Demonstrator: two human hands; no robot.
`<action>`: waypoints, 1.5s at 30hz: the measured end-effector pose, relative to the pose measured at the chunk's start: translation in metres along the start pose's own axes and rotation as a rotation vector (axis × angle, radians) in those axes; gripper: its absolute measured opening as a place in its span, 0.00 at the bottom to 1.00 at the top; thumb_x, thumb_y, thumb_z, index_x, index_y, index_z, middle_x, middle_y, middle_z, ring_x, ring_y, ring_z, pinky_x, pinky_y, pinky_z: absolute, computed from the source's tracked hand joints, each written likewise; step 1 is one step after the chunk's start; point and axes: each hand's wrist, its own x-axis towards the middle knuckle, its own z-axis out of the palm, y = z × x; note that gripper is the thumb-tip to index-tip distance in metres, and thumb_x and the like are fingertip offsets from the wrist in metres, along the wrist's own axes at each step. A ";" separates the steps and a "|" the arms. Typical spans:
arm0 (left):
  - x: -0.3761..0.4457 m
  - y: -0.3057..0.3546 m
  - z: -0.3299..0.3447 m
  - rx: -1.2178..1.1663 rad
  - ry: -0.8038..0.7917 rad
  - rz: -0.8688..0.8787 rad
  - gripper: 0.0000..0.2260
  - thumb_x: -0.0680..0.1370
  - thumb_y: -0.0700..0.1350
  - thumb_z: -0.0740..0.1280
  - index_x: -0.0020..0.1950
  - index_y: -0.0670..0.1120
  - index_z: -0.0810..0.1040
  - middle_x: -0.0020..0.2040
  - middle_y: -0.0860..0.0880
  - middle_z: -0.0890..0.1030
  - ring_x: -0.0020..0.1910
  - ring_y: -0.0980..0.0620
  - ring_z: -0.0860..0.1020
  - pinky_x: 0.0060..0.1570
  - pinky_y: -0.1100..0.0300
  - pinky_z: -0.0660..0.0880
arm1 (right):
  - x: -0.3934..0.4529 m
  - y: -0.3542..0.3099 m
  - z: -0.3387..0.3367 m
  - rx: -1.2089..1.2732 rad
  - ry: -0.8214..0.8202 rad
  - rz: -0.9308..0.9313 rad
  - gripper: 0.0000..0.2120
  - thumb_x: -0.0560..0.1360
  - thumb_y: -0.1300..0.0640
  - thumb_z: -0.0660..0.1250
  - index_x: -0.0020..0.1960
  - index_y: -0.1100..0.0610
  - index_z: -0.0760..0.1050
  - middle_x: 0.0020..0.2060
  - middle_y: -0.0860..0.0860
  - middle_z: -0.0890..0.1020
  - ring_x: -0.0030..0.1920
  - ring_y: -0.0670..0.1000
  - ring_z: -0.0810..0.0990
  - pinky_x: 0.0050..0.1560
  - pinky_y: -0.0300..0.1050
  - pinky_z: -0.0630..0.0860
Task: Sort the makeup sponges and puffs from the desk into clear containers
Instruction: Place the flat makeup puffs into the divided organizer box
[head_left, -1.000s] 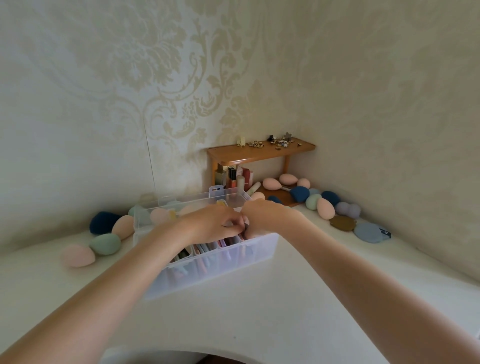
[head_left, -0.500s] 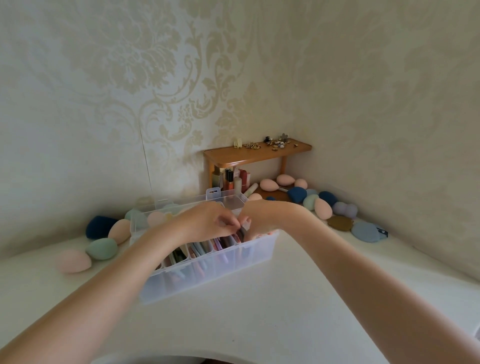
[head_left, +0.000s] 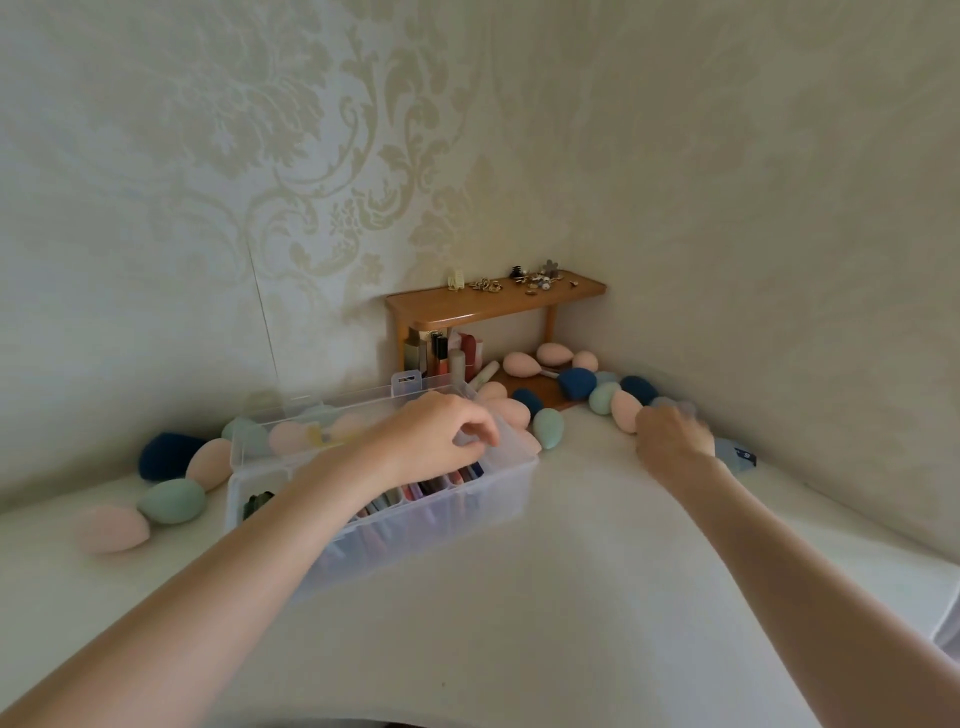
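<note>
A clear container (head_left: 415, 525) stands on the white desk and holds colourful sticks in front and pale sponges (head_left: 288, 436) behind. My left hand (head_left: 436, 441) is over its right end, fingertips pinching a clear plastic part there. My right hand (head_left: 675, 436) reaches right and lies on the puffs near the wall, hiding what is under it. Beside it are a pink sponge (head_left: 623, 410) and a blue-grey puff (head_left: 735, 452). To the container's left lie pink (head_left: 111, 527), green (head_left: 171, 500), peach (head_left: 208, 462) and navy (head_left: 166, 456) sponges.
A small wooden shelf (head_left: 493, 306) stands in the corner with trinkets on top and cosmetic tubes (head_left: 457, 358) below. More sponges lie around its foot, among them a navy one (head_left: 576, 382) and a green one (head_left: 548, 427). Walls close in at left and right.
My right hand has left the container and moved right to the puffs by the wall. My left hand has stayed at the container's right end.
</note>
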 end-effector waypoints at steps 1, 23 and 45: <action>-0.001 0.000 0.000 -0.005 0.002 -0.007 0.10 0.78 0.40 0.63 0.56 0.48 0.79 0.59 0.52 0.79 0.52 0.60 0.74 0.50 0.68 0.69 | 0.002 0.002 0.005 -0.010 0.035 0.004 0.14 0.77 0.64 0.59 0.62 0.61 0.70 0.58 0.57 0.75 0.59 0.57 0.74 0.55 0.44 0.72; -0.013 -0.002 -0.003 -0.044 0.121 -0.029 0.12 0.77 0.40 0.63 0.60 0.46 0.72 0.59 0.52 0.75 0.56 0.56 0.74 0.56 0.59 0.75 | -0.049 -0.089 -0.047 0.586 -0.032 -0.365 0.09 0.74 0.54 0.67 0.46 0.60 0.78 0.33 0.50 0.76 0.33 0.48 0.72 0.32 0.37 0.66; -0.001 0.024 0.006 0.172 0.024 0.017 0.09 0.76 0.39 0.62 0.46 0.42 0.83 0.47 0.46 0.81 0.46 0.51 0.76 0.48 0.53 0.75 | -0.010 0.030 0.025 0.382 -0.046 0.225 0.17 0.78 0.58 0.56 0.66 0.61 0.68 0.65 0.62 0.64 0.64 0.66 0.66 0.60 0.54 0.70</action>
